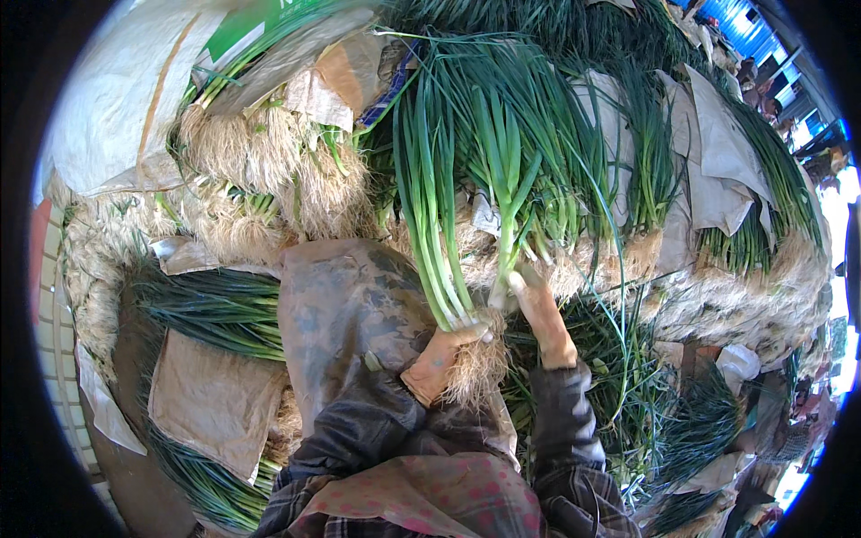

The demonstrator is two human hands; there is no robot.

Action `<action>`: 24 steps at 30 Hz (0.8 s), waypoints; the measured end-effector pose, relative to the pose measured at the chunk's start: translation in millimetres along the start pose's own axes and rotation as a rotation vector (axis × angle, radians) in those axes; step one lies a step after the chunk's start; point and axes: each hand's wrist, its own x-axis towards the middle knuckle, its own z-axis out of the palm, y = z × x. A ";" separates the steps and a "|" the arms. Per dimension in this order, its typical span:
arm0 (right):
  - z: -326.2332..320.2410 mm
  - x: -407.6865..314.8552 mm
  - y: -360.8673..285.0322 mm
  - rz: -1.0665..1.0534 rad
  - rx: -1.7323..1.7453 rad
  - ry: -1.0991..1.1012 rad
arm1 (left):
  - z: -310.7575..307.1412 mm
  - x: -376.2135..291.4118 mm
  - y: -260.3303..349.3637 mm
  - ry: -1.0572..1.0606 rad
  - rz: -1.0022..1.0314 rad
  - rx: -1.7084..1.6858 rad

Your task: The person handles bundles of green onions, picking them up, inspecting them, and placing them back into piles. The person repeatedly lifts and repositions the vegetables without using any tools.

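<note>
My left hand (pixel 430 366) is closed around the white lower stems of a small bunch of green onions (pixel 430 222). Pale, tangled roots (pixel 479 363) hang below that fist, and the long leaves stretch away from me. Just to the right, the fingers of my right hand (pixel 538 302) grip the base of a thicker green onion stalk (pixel 504 232); this hand is slightly blurred. Both hands are above my lap, near a soiled apron (pixel 350 302). Beyond them lies a row of green onions (pixel 531 114), roots facing me.
Root-ended bundles (pixel 235 148) are stacked at upper left under a white woven sack (pixel 121 101). Brown paper (pixel 215 397) covers more green onions at left. Loose leaves (pixel 605 376) litter the ground by my right arm. Paper-wrapped bundles (pixel 733 161) line the right side.
</note>
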 end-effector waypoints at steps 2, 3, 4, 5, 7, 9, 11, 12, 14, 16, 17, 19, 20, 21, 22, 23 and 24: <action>13.9 19.2 -0.6 -0.036 0.252 -0.143 | -0.3 0.1 -1.0 -0.003 -0.001 -0.042; 26.0 25.7 0.4 -0.023 0.423 -0.079 | -1.8 -0.9 -1.2 -0.024 0.028 -0.061; 35.1 29.4 1.7 0.036 0.407 0.016 | -4.4 -2.3 -0.6 -0.010 0.020 -0.111; 44.8 30.7 4.4 0.001 0.450 0.041 | -7.5 -5.4 -0.8 -0.019 0.033 -0.166; 57.2 28.2 11.2 -0.155 0.375 0.183 | -13.0 -9.9 -1.1 -0.022 0.050 -0.228; 60.3 22.0 18.4 -0.016 0.169 0.345 | -15.4 -12.5 -2.5 -0.051 0.065 -0.230; 57.4 13.0 24.0 -0.062 -0.071 0.316 | -15.2 -13.6 -3.7 -0.031 0.052 -0.184; 54.2 5.2 26.2 -0.051 -0.354 0.323 | -14.3 -13.9 -4.3 -0.025 0.067 -0.155; 48.1 -13.1 28.9 -0.400 -0.885 0.366 | -11.8 -14.2 -4.0 -0.020 0.081 -0.161; 39.1 -42.0 32.1 -0.726 -1.161 0.314 | -9.7 -14.5 -2.0 -0.018 0.081 -0.237; 32.6 -60.0 34.5 -0.758 -1.407 0.167 | -8.8 -15.2 -1.2 -0.034 0.078 -0.232; 7.0 -107.8 43.0 -0.483 -0.528 0.107 | -7.6 -16.1 0.6 -0.105 0.097 -0.213; -10.7 -128.4 48.7 -0.109 -0.215 0.128 | -7.3 -15.7 1.3 -0.058 0.121 -0.142; -33.4 -149.0 54.0 0.240 0.076 0.156 | -6.3 -15.4 -0.1 -0.044 0.098 -0.157; -46.5 -163.4 61.6 0.154 -0.550 0.046 | -4.9 -13.6 -2.6 -0.018 0.097 -0.155; -60.3 -172.7 67.3 0.219 -1.090 -0.034 | -3.1 -12.5 -7.5 -0.005 0.110 -0.136; -68.2 -176.2 71.9 0.317 -1.478 -0.161 | -1.8 -10.4 -12.3 -0.038 0.196 -0.046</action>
